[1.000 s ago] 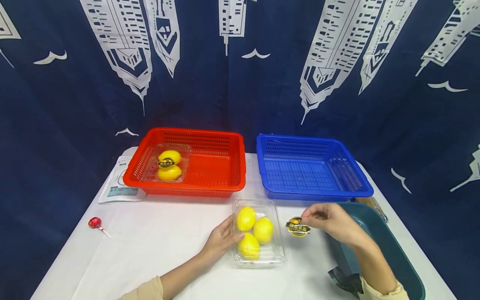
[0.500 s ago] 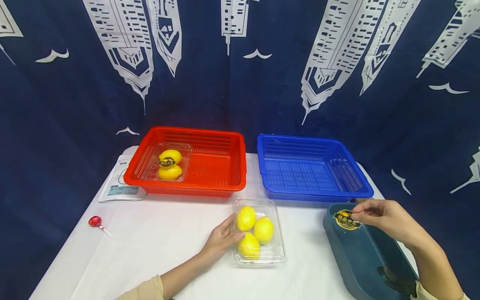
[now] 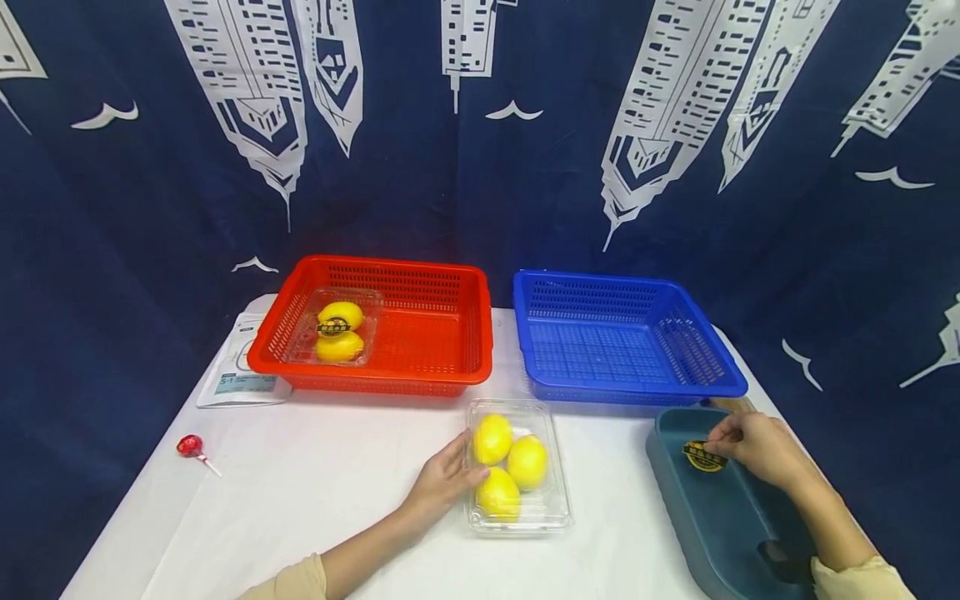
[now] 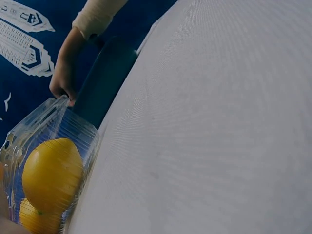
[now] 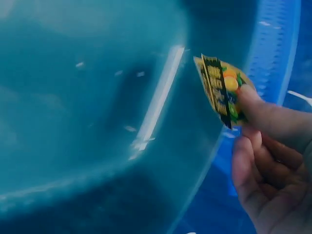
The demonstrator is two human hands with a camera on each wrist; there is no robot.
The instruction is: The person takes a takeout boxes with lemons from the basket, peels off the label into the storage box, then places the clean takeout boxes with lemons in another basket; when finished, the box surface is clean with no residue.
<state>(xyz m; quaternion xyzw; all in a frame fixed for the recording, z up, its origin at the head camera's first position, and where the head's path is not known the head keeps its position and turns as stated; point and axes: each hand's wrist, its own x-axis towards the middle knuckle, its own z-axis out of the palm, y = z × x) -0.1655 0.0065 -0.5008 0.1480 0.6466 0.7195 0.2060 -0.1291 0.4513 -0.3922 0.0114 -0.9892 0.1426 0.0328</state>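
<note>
Right wrist view shows the right hand [image 5: 273,161] pinching a round yellow-and-black sticker [image 5: 222,87] between thumb and fingertips, so this grip is closed on the sticker. In the head view the same hand [image 3: 753,446] holds the sticker [image 3: 703,457] inside the near end of the teal bin [image 3: 720,533], low over its floor; whether the sticker already touches the plastic I cannot tell, because the fingers cover its edge.

The left hand [image 3: 442,479] rests against the left wall of the clear clamshell box [image 3: 517,512] on the white table [image 3: 315,492], with fingers only loosely bent and pressing, not curled around anything.

To do this step well, I judge the sticky side should be turned away from the fingers, and the pinch should open only when the sticker is well inside the bin, otherwise it may cling to the skin. The left hand should go on steadying the box so it does not slide.

The clamshell box holds three lemons [image 3: 510,462] and stands in front of the two baskets. The red basket [image 3: 420,367] contains one smaller clear pack [image 3: 337,329] with two lemons and a label on top. The blue basket [image 3: 622,333] shows only its own mesh floor. The teal bin holds nothing visible except the sticker.
</note>
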